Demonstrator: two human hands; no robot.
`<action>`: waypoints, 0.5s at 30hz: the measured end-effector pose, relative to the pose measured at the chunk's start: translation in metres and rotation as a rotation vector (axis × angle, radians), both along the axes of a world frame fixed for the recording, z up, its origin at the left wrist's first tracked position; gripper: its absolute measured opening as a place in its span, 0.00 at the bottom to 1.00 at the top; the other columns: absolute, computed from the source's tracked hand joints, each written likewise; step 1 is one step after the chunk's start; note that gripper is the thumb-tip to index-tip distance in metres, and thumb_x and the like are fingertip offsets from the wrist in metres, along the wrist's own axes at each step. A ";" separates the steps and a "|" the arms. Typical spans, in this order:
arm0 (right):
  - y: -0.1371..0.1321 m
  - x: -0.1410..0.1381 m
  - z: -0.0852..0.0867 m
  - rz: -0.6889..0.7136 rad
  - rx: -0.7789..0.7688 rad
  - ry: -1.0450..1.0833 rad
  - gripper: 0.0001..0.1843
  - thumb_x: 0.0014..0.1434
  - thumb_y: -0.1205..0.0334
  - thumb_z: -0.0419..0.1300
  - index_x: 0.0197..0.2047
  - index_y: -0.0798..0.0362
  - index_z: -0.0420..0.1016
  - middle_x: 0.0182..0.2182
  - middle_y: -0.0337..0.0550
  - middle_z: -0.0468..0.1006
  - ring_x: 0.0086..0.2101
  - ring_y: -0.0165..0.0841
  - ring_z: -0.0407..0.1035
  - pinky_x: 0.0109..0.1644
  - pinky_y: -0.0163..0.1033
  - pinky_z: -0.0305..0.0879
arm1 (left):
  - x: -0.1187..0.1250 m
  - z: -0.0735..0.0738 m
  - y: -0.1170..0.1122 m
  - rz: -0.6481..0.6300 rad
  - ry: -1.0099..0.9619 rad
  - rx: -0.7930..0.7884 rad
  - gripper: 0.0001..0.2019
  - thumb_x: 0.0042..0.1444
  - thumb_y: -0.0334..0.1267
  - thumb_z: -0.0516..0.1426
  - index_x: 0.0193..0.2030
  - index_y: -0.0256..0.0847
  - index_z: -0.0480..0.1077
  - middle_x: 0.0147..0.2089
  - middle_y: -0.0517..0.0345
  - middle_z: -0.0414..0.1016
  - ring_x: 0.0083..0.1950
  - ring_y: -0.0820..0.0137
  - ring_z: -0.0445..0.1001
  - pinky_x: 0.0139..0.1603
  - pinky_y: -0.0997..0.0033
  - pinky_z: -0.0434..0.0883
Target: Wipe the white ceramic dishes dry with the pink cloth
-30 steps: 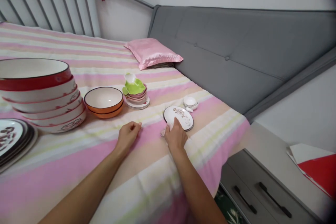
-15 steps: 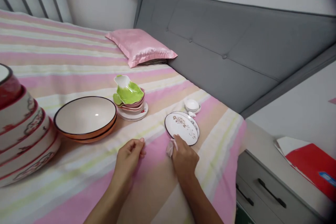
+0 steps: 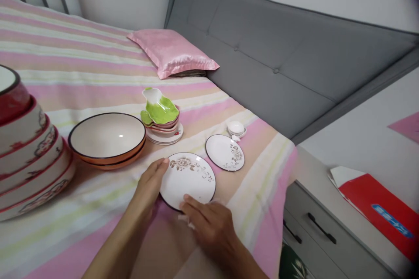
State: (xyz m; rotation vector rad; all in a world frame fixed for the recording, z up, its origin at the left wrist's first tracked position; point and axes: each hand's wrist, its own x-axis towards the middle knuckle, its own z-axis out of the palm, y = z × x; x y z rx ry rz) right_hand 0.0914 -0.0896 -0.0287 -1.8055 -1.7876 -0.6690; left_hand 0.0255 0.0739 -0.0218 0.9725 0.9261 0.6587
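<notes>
A white plate (image 3: 183,178) with a dark rim and brown flower print is tilted between my hands, above the striped bedspread. My left hand (image 3: 150,183) grips its left edge, thumb on the top face. At the near edge, my right hand (image 3: 211,222) has its fingers on the plate, with a crumpled white tissue (image 3: 186,220) mostly hidden under them. Just beyond lies a similar flowered plate (image 3: 225,152). Small white dishes and a spoon (image 3: 236,130) sit behind that one.
Orange-sided bowls (image 3: 108,137) are stacked at left, beside a tall stack of red-rimmed bowls (image 3: 29,165). Green leaf-shaped dishes (image 3: 162,109) top small plates. A pink pillow (image 3: 175,52) lies near the grey headboard (image 3: 255,48). A nightstand (image 3: 314,209) bears a red package (image 3: 376,209).
My right hand has brought the upper flowered plate nearer and leftward, off the other plate. My left hand has taken hold of its left edge. The view has shifted slightly.
</notes>
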 end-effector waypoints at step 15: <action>0.088 0.083 0.073 -0.380 0.063 0.913 0.21 0.58 0.45 0.53 0.47 0.51 0.70 0.41 0.45 0.77 0.40 0.38 0.72 0.41 0.41 0.68 | 0.000 0.004 0.001 0.077 -0.076 -0.111 0.24 0.43 0.49 0.64 0.45 0.39 0.73 0.43 0.51 0.77 0.45 0.62 0.74 0.43 0.69 0.68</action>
